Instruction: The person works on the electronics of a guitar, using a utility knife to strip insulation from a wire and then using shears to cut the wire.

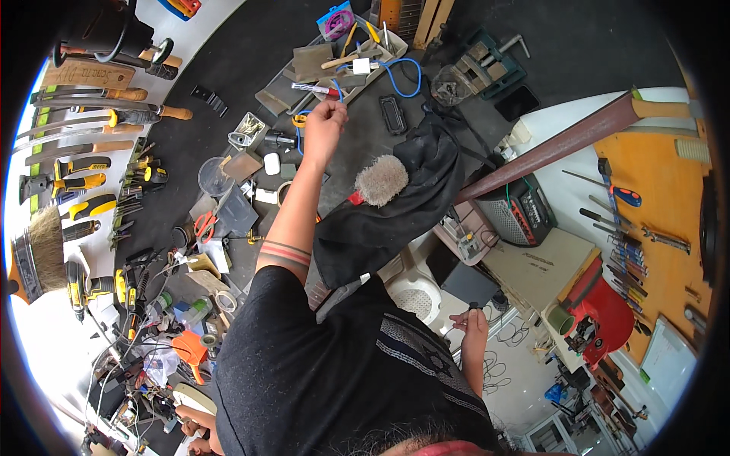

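Near the tray (394, 47), the left hand (325, 125) is stretched over the bench (247, 45), its fingers drawn together just below a red-and-clear pen (315, 90); whether the pen is gripped cannot be told. Beside it, a white block (361, 67) is joined by a blue cable (420, 76). Well apart, at lower right, the right hand (473, 325) is partly curled; a small black piece (475, 305) is seen at its fingertips, but its hold cannot be made out.

Handwriting is borne by a wooden board (87, 74), print by a carton (532, 262). Along the bench's left edge, tools are ranged on a white panel; dark bench top is left showing between panel and tray. One brush (382, 181), resting on one black cloth (395, 226), one pair of scissors (204, 226) and one vice (483, 67) are counted.
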A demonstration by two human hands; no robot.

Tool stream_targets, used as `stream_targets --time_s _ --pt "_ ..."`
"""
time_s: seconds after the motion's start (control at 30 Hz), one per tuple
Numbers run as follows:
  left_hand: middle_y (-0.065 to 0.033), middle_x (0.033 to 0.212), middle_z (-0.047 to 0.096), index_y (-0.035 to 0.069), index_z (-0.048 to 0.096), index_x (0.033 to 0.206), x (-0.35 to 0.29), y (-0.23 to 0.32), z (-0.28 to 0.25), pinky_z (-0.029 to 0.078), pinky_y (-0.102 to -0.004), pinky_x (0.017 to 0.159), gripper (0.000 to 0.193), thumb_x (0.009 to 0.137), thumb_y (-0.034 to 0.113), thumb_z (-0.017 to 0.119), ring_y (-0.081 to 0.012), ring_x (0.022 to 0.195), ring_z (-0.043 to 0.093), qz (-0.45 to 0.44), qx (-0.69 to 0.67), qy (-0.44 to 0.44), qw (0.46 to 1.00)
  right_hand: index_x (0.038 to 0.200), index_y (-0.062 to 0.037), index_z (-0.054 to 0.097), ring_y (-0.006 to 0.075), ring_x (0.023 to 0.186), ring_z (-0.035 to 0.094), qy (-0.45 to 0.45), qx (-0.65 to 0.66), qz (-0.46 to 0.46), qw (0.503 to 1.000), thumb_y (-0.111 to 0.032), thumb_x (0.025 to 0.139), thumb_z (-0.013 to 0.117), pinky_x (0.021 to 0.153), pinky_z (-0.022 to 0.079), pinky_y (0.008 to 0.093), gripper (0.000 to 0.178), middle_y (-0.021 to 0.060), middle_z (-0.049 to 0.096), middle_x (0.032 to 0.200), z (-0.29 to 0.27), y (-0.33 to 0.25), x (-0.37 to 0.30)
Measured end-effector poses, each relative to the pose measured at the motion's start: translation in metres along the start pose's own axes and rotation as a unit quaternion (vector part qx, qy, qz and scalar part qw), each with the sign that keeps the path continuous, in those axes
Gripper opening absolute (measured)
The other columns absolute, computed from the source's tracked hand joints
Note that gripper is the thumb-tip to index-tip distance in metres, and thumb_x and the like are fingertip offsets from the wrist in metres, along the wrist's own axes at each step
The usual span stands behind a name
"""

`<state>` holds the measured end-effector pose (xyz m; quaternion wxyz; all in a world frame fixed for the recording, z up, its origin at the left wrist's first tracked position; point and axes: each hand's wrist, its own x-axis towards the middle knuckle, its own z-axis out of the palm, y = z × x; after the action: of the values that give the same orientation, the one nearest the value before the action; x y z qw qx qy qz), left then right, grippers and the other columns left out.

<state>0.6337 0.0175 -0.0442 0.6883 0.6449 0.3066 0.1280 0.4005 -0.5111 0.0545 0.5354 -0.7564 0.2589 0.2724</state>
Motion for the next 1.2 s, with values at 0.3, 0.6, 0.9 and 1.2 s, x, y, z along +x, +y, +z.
stream_targets --time_s 0.3,0.6,0.9,1.2 --pt "-0.0040 0.086 0.070 0.000 0.071 0.104 -0.004 0.020 0.032 0.051 -0.0304 0.071 0.013 0.103 0.012 0.069 -0.0111 0.079 0.063 0.105 0.163 -0.033 0.980 0.097 -0.0023 0.057 0.0241 0.092 0.076 0.008 -0.024 0.008 1.000 -0.027 0.119 0.042 0.078 0.059 0.0341 0.037 0.0085 0.067 0.086 0.006 -0.005 -0.007" --pt "-0.0180 0.088 0.073 0.004 0.068 0.099 -0.093 0.022 0.079 0.057 -0.0436 0.076 0.017 0.096 0.018 0.076 -0.0344 0.083 0.073 0.134 0.195 -0.104 0.966 0.095 -0.0019 0.058 0.0240 0.091 0.074 -0.050 -0.029 -0.020 0.998 -0.025 0.120 0.041 0.080 0.057 0.0341 0.038 0.0092 0.066 0.088 0.028 -0.021 0.004" --pt "-0.0186 0.082 0.068 0.003 0.058 0.081 -0.156 0.006 0.056 0.051 -0.0541 0.073 0.030 0.096 0.022 0.076 -0.0443 0.083 0.068 0.129 0.250 -0.200 0.938 0.093 -0.0018 0.057 0.0242 0.093 0.075 -0.083 -0.067 -0.056 0.993 -0.024 0.120 0.041 0.080 0.057 0.0329 0.038 0.0088 0.064 0.087 0.033 -0.038 0.020" --pt "-0.0199 0.082 0.066 0.001 0.055 0.077 -0.199 -0.007 0.033 0.051 -0.0546 0.075 0.033 0.096 0.021 0.073 -0.0452 0.084 0.067 0.137 0.285 -0.250 0.915 0.093 -0.0008 0.057 0.0230 0.091 0.073 -0.112 -0.078 -0.076 0.988 -0.024 0.120 0.042 0.081 0.056 0.0327 0.039 0.0090 0.064 0.087 0.043 -0.047 0.021"
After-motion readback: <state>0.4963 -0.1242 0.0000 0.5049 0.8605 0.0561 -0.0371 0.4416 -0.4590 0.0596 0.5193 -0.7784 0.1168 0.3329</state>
